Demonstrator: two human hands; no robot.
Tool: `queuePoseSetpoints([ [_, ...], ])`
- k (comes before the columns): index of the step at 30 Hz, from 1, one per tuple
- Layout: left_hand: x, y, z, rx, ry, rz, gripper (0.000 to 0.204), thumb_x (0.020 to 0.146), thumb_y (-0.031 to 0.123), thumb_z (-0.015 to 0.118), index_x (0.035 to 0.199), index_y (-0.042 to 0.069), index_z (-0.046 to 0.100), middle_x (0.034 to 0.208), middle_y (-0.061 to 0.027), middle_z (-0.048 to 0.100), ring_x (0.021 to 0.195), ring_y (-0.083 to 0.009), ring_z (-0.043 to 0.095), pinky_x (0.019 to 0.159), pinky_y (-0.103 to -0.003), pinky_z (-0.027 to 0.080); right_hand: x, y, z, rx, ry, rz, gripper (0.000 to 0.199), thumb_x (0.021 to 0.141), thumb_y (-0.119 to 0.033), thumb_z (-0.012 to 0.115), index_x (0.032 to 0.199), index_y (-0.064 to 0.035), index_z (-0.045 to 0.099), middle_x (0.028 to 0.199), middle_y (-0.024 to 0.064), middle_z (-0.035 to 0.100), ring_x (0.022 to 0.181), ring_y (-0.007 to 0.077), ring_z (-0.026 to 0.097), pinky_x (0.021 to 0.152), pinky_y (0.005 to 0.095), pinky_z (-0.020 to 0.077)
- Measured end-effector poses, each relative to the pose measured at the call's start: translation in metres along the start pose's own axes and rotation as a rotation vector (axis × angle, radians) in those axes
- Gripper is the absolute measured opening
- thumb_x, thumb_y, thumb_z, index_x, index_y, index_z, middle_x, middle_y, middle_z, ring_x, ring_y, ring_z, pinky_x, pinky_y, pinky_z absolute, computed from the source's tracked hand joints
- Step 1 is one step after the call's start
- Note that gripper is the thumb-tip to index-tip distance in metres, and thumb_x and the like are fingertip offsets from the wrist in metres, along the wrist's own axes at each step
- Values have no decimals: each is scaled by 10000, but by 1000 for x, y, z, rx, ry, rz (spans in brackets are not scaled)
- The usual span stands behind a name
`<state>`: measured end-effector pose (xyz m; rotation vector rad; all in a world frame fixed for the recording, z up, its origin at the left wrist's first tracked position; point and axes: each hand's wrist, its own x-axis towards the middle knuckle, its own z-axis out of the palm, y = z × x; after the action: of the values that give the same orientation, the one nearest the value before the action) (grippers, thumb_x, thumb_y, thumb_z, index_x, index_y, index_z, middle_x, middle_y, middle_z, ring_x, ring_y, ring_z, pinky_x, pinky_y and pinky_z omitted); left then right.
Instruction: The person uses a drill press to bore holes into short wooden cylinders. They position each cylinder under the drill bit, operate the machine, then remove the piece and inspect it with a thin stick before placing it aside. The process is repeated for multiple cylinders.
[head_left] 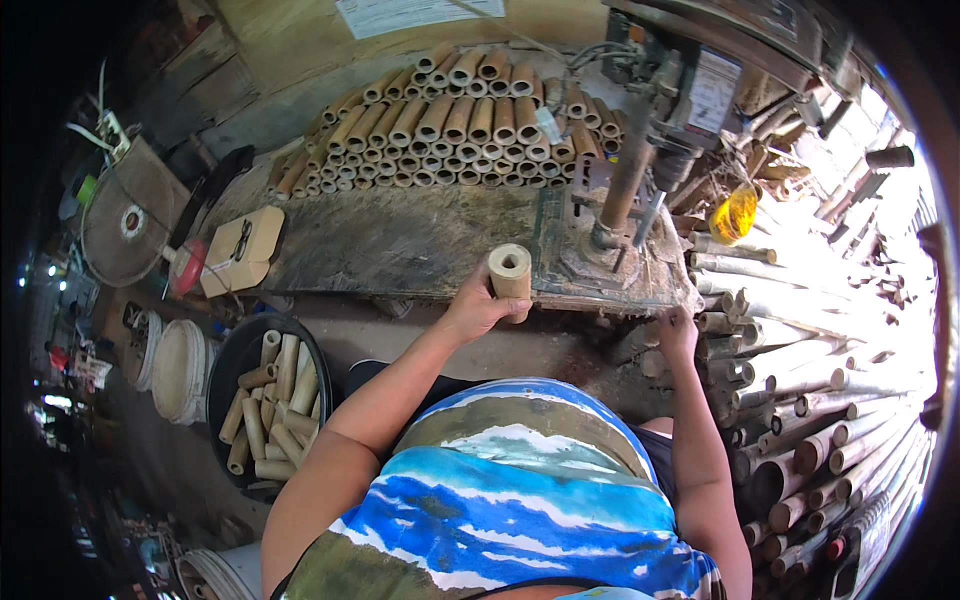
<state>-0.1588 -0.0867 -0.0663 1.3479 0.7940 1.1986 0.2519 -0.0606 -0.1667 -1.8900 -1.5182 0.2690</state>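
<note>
My left hand (480, 308) is wrapped round a short bamboo tube (510, 272), held nearly upright at the front edge of the workbench (400, 235). The tube's upper end shows a thick wall and a hole in the middle. Just right of it stands a drill press (625, 185), its bit pointing down beside the column. My right hand (677, 328) is at the bench's right front corner, below the drill press base (590, 255). Its fingers are dark and partly hidden, so what they touch is unclear.
Many cut bamboo tubes (450, 130) are stacked along the bench's back. A black tub (213, 400) of tubes stands at left, below a cardboard piece (240, 255) and a fan (130, 210). Long bamboo poles (800, 360) crowd the right side, with a yellow container (735, 215) above.
</note>
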Motion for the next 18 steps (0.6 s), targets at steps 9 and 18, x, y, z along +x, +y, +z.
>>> queuePoseSetpoints([
  [9, -38, 14, -88, 221, 434, -113, 612, 923, 245, 733, 1418, 57, 426, 1168, -84, 621, 1043, -177, 604, 886, -374, 528, 0, 82, 21, 433, -166, 148, 221, 967, -207, 668, 935, 12, 663, 796, 67, 668, 706, 159, 582, 675, 333, 491],
  [18, -141, -30, -221, -801, 966, -206, 298, 926, 273, 694, 1058, 58, 536, 921, -126, 617, 808, -312, 673, 719, -500, 594, -41, 135, 52, 209, -48, 188, 320, 960, -285, 702, 824, -7, 623, 654, 41, 585, 565, 128, 487, 543, 323, 429],
])
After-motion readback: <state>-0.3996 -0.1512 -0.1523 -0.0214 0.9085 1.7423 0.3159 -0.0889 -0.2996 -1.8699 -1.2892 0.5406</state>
